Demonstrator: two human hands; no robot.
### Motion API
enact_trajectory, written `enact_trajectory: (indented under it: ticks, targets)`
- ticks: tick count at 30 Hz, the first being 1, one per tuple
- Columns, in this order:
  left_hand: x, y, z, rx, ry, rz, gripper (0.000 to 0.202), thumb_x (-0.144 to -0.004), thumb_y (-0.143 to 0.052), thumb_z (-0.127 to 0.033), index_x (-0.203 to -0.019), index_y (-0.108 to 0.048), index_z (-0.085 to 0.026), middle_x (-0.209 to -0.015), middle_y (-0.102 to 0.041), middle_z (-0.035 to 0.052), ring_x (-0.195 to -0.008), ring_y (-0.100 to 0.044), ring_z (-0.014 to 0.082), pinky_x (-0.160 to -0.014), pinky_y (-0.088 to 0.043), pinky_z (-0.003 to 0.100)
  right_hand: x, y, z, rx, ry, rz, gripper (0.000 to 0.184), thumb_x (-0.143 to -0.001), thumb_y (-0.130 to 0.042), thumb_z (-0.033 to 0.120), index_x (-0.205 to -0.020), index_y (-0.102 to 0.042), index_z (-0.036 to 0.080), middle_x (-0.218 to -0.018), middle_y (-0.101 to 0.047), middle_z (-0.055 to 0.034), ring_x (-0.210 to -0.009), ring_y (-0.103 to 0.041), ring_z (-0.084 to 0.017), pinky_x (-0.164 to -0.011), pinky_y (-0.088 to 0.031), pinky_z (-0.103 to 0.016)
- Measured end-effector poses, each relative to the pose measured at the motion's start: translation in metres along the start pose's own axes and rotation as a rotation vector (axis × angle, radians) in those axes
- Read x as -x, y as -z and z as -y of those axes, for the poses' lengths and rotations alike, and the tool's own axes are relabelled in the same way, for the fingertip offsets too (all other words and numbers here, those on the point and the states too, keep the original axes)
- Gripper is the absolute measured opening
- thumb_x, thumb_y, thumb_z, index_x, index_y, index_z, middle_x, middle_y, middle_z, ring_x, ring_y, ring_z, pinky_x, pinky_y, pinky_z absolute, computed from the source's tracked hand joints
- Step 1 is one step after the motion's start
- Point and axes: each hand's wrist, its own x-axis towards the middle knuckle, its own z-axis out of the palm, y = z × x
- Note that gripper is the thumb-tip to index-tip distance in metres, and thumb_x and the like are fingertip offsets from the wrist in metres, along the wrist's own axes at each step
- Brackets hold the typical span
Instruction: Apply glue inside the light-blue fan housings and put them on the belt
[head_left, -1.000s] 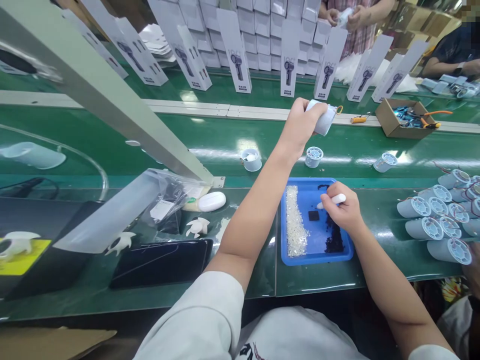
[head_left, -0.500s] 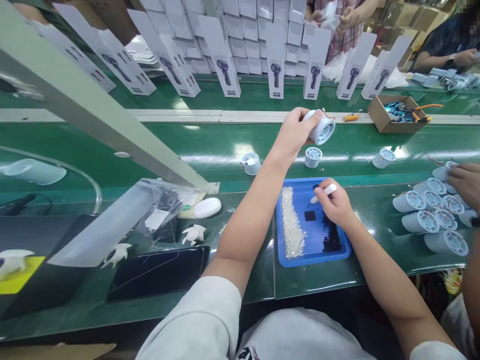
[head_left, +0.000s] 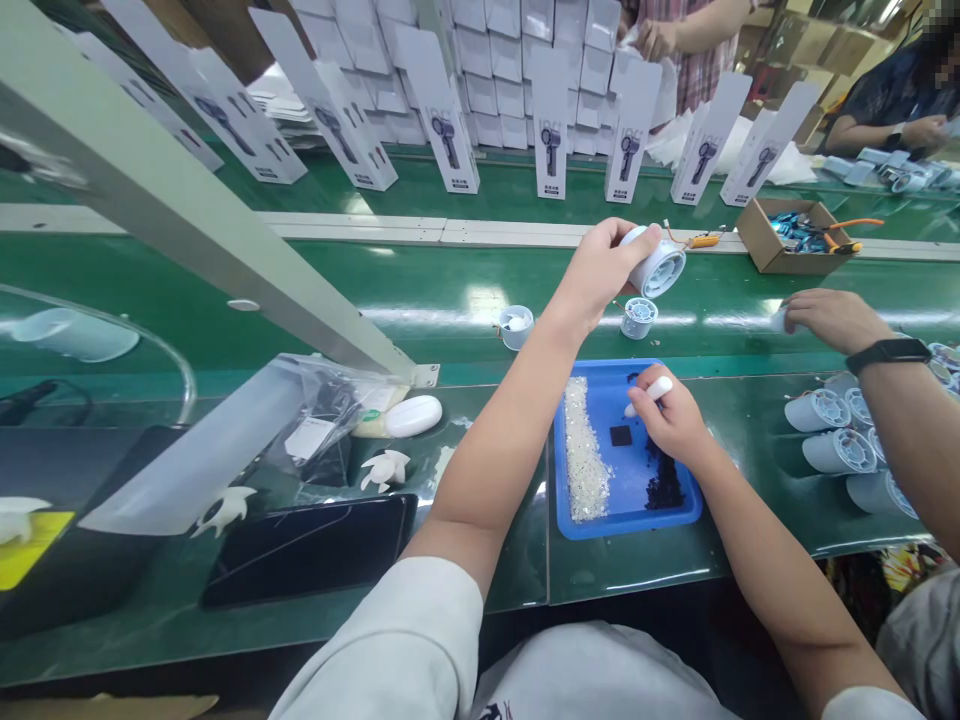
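My left hand (head_left: pixel 592 270) is closed around a pale blue fan housing (head_left: pixel 657 268), a short cylinder with a spoked end facing right and thin wires at its top. It is held above the green belt. My right hand (head_left: pixel 679 425) grips a white pen-shaped tool (head_left: pixel 658 388), its tip low over a blue tray (head_left: pixel 630 530). Inside the tray lie a strip of clear small pieces (head_left: pixel 587 475), a heap of tiny black parts (head_left: pixel 664 487) and a black square (head_left: pixel 621 436). Just below the held housing, another fan housing (head_left: pixel 639 318) stands on the belt.
A co-worker's hand (head_left: pixel 840 318) reaches over the belt from the right, near several grouped housings (head_left: pixel 838 452). A pale cup-shaped part (head_left: pixel 516 327) stands on the belt. Behind are a cardboard box (head_left: pixel 791 258) and upright white boxes (head_left: pixel 551 150). A slanted metal post (head_left: pixel 225 230) crosses the left.
My left hand has shifted slightly right with the fan housing. Parts on the belt appear a little further right. The co-worker's hand has moved left, over the belt. My right hand has barely moved.
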Motion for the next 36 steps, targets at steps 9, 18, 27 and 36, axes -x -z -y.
enact_trajectory:
  ticks: [9,18,27,36]
  targets:
    - [0.000,0.000,0.005,-0.012,0.101,0.113,0.021,-0.090,-0.058,-0.024,-0.072,-0.060,-0.015,-0.067,-0.061,-0.0002,-0.059,-0.052,0.0069,-0.065,-0.045,0.020,0.001,0.008,0.005,-0.022,0.105,-0.258,0.016,-0.089,-0.058,0.037,-0.082,-0.053,0.023,-0.077,-0.058,-0.0018,-0.070,-0.057,-0.017,-0.067,-0.049,-0.034]
    - [0.000,-0.007,0.014,-0.034,0.144,0.054,0.023,-0.088,-0.061,-0.025,-0.069,-0.052,-0.016,-0.066,-0.057,-0.0016,-0.059,-0.053,0.0077,-0.059,-0.047,0.020,-0.004,0.012,0.004,-0.326,0.044,-0.705,0.024,-0.088,-0.063,0.043,-0.096,-0.048,0.027,-0.097,-0.057,-0.0013,-0.081,-0.070,-0.016,-0.076,-0.059,-0.035]
    - [0.004,-0.008,0.011,-0.066,0.140,0.101,0.023,-0.088,-0.061,-0.024,-0.070,-0.048,-0.017,-0.071,-0.059,0.0005,-0.067,-0.058,0.0104,-0.061,-0.050,0.022,-0.003,0.013,-0.001,-0.342,0.030,-0.700,0.022,-0.092,-0.057,0.046,-0.100,-0.052,0.026,-0.099,-0.060,-0.0030,-0.085,-0.071,-0.018,-0.079,-0.059,-0.037]
    - [0.004,-0.010,0.011,-0.096,0.136,0.103,0.023,-0.088,-0.061,-0.025,-0.072,-0.046,-0.018,-0.073,-0.060,0.0009,-0.069,-0.059,0.0111,-0.063,-0.050,0.023,-0.002,0.014,0.001,-0.273,0.015,-0.689,0.024,-0.092,-0.055,0.048,-0.101,-0.052,0.025,-0.098,-0.063,-0.0039,-0.085,-0.071,-0.018,-0.076,-0.059,-0.036]
